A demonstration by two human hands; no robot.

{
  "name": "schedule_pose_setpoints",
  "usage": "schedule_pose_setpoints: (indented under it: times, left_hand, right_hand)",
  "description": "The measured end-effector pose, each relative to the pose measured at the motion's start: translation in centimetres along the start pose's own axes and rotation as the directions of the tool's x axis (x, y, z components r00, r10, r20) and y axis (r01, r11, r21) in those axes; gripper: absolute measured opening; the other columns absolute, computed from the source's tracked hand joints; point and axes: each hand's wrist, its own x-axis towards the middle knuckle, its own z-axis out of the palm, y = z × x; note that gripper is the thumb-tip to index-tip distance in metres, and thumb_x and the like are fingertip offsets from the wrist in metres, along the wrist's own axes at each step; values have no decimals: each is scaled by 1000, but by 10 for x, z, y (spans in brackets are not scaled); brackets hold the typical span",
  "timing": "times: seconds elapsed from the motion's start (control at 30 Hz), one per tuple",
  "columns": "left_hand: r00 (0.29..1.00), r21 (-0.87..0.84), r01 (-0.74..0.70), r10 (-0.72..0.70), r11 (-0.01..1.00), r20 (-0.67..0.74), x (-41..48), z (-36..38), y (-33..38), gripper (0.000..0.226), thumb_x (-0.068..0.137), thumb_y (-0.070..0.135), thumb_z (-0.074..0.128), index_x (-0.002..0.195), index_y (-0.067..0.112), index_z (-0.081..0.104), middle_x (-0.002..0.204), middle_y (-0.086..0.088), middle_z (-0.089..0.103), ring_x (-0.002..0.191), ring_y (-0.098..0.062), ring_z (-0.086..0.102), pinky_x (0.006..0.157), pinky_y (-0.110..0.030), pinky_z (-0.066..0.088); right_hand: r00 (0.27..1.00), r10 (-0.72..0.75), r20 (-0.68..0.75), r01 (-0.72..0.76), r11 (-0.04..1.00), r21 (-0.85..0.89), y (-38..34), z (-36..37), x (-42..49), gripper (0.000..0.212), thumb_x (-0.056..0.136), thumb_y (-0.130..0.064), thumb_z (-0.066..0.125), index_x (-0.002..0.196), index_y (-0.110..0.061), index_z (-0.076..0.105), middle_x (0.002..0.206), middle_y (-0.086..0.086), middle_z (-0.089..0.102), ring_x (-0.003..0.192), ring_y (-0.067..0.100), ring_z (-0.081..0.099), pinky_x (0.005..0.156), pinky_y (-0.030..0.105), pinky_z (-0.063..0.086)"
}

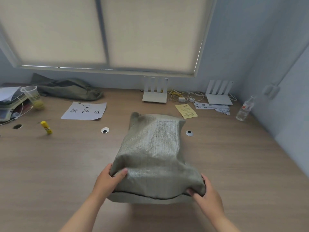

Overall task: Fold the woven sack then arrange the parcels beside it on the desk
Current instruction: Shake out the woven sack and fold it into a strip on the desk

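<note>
Woven sack (153, 148), grey and bulging, lying mid-desk (66, 164); near corners gripped by left hand (108, 178) and right hand (207, 193), thumbs and fingers clamped on cloth. Seemingly still full: risk of parcels tumbling out, or slippery weave escaping an uneven lift.

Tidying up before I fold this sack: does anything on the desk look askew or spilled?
The clear plastic cup at far left stands tilted beside a pile of clutter, yellowish contents at its bottom; no spill shows.
</note>
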Motion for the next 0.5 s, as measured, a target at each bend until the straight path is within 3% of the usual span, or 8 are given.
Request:
schedule_pose_setpoints:
  times: [0.1,0.17,0.27,0.33,0.5]
  left_hand:
    - [980,-28,-45,50,999,193,-1,-17,8,53,64,20,92,108,32,66,100,10,76,93,-7,72,80,-32,56]
    - [968,-19,-97,99,995,230,0,-23,10,65,59,11,87,114,35,63,105,9,75,100,-11,70,83,-31,56]
    - [973,79,-198,187,977,133,1,-23,13,64,59,17,80,111,49,61,101,17,73,95,-2,67,82,-30,53]
    - [972,109,-229,222,967,73,2,-22,16,58,69,11,80,104,53,61,94,20,73,89,1,66,76,-25,51]
    - [959,257,-255,278,932,-57,13,-38,24,31,85,12,73,89,41,64,76,12,72,80,-9,66,69,-28,48]
  right_hand:
    - [994,48,-100,-41,997,70,-18,-5,10,60,62,-49,87,116,-38,61,100,-17,72,95,12,67,79,33,51]
    - [986,68,-150,-54,994,92,-26,-6,16,50,64,-44,87,108,-32,65,96,-12,72,92,16,67,76,34,50]
    - [986,52,-156,-39,996,86,-33,-7,23,44,68,-44,86,103,-29,64,94,-8,71,89,16,65,74,35,50]
    - [991,50,-125,-40,996,78,-40,-11,26,38,71,-42,84,99,-28,62,89,-11,70,85,10,64,70,33,48]
    - [999,1,-47,0,1000,29,-56,-33,41,22,71,-38,85,79,-27,68,69,-11,72,74,10,67,67,33,51]
